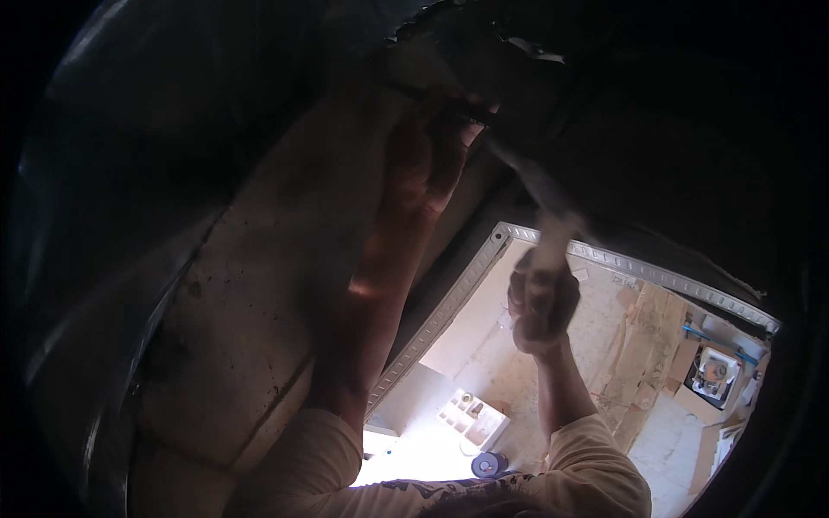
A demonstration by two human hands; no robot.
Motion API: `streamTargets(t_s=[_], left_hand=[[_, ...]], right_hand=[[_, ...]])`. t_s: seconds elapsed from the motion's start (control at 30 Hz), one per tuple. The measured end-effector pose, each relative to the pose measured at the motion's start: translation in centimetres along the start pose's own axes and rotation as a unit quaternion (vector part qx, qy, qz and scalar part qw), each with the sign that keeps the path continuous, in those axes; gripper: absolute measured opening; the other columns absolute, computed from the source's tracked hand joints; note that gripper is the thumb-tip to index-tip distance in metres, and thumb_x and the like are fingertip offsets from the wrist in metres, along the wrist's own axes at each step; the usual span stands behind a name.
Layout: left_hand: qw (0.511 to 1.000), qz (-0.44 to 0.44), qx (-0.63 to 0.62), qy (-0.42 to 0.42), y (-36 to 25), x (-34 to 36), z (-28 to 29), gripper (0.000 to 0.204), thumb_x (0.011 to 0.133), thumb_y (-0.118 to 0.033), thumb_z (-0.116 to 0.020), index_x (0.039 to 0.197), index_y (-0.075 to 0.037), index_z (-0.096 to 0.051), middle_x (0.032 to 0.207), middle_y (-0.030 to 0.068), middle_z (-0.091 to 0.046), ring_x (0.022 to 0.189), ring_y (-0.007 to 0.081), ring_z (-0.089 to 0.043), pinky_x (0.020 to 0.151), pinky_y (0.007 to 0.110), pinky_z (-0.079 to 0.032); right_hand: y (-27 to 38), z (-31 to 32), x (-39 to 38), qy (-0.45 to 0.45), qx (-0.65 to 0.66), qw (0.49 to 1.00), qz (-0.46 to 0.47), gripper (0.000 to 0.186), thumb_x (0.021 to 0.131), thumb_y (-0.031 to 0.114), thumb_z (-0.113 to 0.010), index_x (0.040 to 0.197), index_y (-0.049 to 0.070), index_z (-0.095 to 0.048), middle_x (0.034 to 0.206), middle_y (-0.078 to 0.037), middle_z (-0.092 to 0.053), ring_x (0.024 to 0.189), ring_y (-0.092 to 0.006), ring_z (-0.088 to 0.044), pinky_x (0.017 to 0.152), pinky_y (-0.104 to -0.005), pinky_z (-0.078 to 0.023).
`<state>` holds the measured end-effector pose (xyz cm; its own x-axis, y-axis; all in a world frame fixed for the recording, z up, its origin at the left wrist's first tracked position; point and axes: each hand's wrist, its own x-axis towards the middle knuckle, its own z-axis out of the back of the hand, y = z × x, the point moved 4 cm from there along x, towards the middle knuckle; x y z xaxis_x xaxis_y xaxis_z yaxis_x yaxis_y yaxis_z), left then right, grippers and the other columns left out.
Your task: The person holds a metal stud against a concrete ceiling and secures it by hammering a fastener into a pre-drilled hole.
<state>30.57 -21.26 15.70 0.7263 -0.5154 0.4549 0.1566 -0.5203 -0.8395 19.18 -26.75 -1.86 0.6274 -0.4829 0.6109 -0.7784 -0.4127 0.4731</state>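
My left hand (427, 142) reaches up into the dark space with its fingers closed. A thin dark rod-like piece (475, 114) shows at its fingertips; shadow hides its exact kind. Lower and to the right, my right hand (544, 302) is wrapped in a fist round a pale-handled tool (553, 226). The tool slants up and left, narrowing toward my left hand, and motion blur hides its kind. Whether its end touches the rod-like piece I cannot tell.
A metal-edged opening (596, 246) frames my right arm. Beyond it lie a white compartment tray (473, 420), a dark round spool (489, 464), a brown strip (643, 345) and a cardboard box (701, 399). A stained pale panel (250, 293) and shiny sheeting (82, 285) stand to the left.
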Motion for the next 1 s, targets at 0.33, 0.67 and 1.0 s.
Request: streamTargets(t_s=[0.33,0.67,1.0], left_hand=[[0.997,0.006,-0.037,0.063,0.5,0.5,0.0,0.021,0.097,-0.013,-0.042,0.099,0.005,-0.052,0.101,0.02,-0.059,0.097,0.0311,-0.059,0.084,0.037,-0.053],[0.999,-0.033,-0.01,0.0,-1.1,-0.3,-1.2,0.019,0.097,-0.012,-0.042,0.094,0.002,-0.054,0.091,0.017,-0.061,0.091,0.0311,-0.06,0.092,0.046,-0.047],[0.998,-0.013,-0.05,0.029,-0.7,0.5,-1.4,0.021,0.097,-0.013,-0.04,0.094,0.002,-0.054,0.091,0.0184,-0.062,0.092,0.0321,-0.06,0.09,0.044,-0.048]], right_hand=[[-1.1,1.0,0.9,0.007,-0.102,0.993,-0.063,0.038,0.096,0.038,-0.046,0.087,0.001,-0.049,0.051,0.002,-0.046,0.043,-0.0098,-0.046,0.042,-0.0258,-0.035],[-0.7,0.7,0.5,-0.04,-0.116,0.982,0.145,0.047,0.087,0.054,-0.056,0.086,0.008,-0.048,0.059,0.0,-0.041,0.046,-0.0113,-0.04,0.043,-0.0242,-0.036],[6.2,1.2,0.3,-0.009,0.227,0.949,0.22,0.043,0.085,0.044,-0.063,0.09,0.004,-0.049,0.068,-0.005,-0.044,0.051,-0.0125,-0.042,0.043,-0.0238,-0.035]])
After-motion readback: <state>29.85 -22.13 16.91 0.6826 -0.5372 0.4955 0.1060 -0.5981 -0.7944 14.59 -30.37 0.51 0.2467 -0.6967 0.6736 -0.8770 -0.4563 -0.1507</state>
